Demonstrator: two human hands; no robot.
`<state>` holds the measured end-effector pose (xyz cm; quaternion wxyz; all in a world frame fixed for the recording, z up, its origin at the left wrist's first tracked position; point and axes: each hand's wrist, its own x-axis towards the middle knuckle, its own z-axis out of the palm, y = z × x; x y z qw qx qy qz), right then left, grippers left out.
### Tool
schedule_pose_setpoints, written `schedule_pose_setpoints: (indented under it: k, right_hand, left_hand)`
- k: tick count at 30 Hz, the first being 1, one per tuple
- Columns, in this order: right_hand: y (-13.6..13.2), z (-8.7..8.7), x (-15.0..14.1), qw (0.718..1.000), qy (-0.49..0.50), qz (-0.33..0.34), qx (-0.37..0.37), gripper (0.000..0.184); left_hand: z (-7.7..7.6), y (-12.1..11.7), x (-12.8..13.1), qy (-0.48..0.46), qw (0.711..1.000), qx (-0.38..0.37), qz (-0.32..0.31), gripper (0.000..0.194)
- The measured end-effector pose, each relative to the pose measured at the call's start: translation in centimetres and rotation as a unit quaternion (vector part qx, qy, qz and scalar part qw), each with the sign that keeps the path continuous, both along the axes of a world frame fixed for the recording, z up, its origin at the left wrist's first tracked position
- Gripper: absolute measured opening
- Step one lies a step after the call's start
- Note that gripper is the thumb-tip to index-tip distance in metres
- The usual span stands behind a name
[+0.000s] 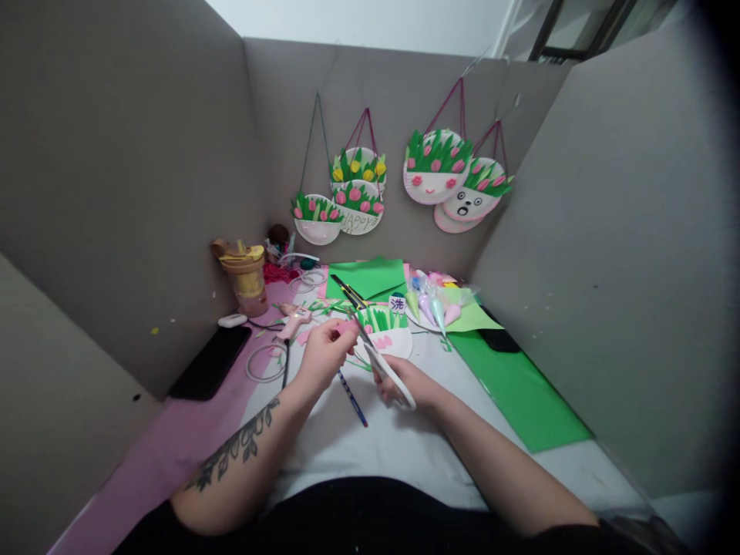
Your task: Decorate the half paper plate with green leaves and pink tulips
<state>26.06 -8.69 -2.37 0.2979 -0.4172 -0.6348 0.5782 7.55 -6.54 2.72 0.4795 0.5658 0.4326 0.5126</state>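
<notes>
Over the middle of the table, my left hand [324,351] pinches a small piece of pink paper [347,327]. My right hand [403,379] is closed around white-handled scissors [393,378], whose blades point up and left beside the pink paper. Whether the blades touch it I cannot tell. Just behind the hands lies a paper-plate basket [398,343] with green paper leaves and pink pieces, partly covered by the scissors. A blue patterned pencil [354,402] rests on the white cloth between my forearms.
At left stand a yellow-brown cup [246,281] and a black phone [211,362]. A pink glue gun [294,324] lies near my left hand. Green sheets [520,393] and filled piping bags [431,304] are at right. Finished plate baskets [358,204] hang on the grey partition.
</notes>
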Motion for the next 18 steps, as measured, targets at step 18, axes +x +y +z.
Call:
schedule_pose_setpoints:
  k: [18]
  right_hand:
    - [0.04, 0.34, 0.34, 0.999, -0.029, 0.004, 0.011, 0.017]
  left_hand:
    - [0.50, 0.02, -0.28, 0.019, 1.000, 0.017, 0.018, 0.021]
